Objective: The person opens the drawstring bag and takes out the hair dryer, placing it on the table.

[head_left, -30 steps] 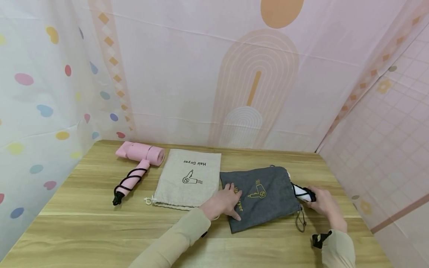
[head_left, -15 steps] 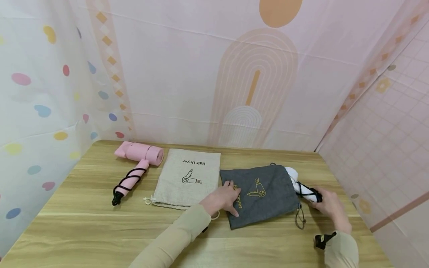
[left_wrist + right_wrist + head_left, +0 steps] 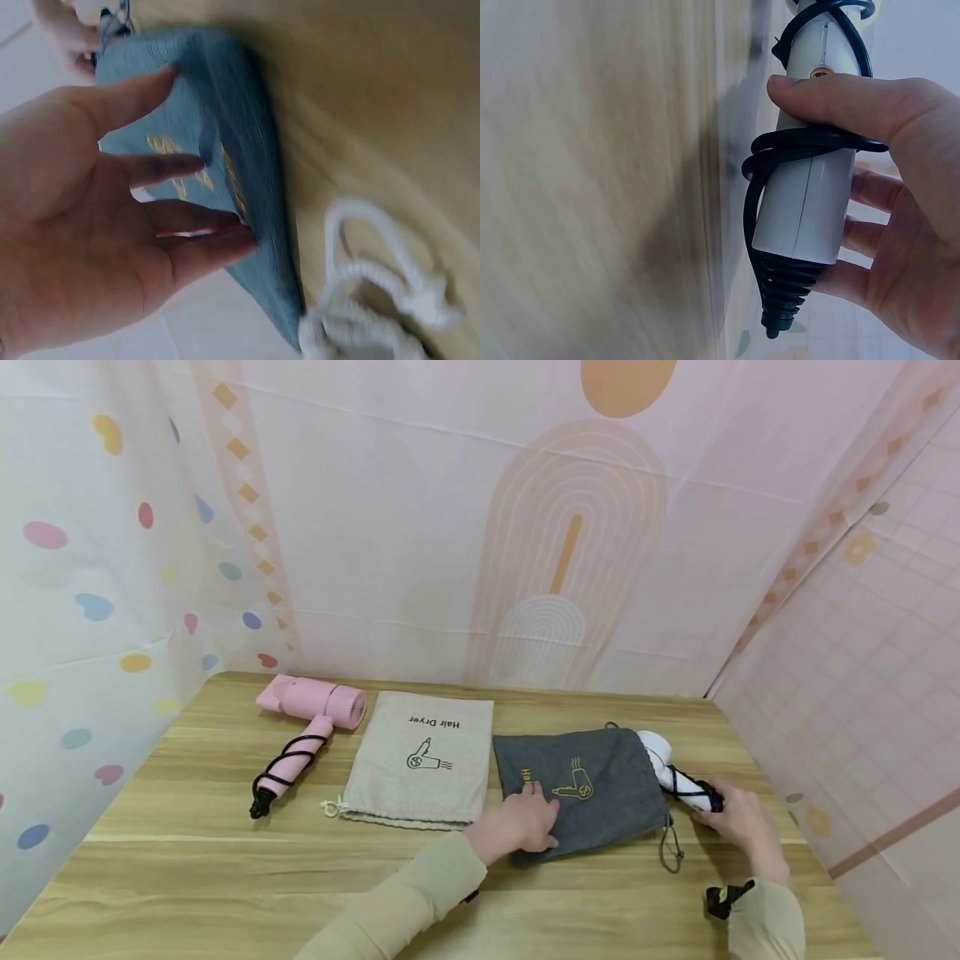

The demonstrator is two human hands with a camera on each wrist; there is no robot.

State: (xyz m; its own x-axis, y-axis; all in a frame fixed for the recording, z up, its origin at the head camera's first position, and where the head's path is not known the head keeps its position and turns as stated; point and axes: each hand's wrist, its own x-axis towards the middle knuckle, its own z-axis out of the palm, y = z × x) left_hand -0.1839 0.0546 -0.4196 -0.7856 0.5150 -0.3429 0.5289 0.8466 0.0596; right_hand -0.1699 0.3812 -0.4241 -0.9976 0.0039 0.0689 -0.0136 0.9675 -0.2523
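Note:
A white hair dryer (image 3: 686, 785), black cord wound round its handle, sticks partly out of the mouth of a dark grey drawstring bag (image 3: 600, 822). The rest of its body is hidden in the cloth. My right hand (image 3: 738, 827) grips the handle; in the right wrist view the thumb (image 3: 810, 94) lies across the white handle (image 3: 802, 202), above the black cord strain relief. My left hand (image 3: 525, 820) rests on the closed end of the bag over its yellow lettering. Its fingers (image 3: 202, 247) are nearly straight in the left wrist view, fingertips on the cloth.
To the left lies a beige drawstring bag (image 3: 442, 785) with a printed hair dryer picture. Farther left is a pink hair dryer (image 3: 315, 700) with a corded handle. The wooden table (image 3: 195, 868) backs onto patterned curtains (image 3: 390, 543).
My right hand has drawn the white hair dryer rightward, so more of it shows outside the grey bag. My left hand has shifted right along the bag.

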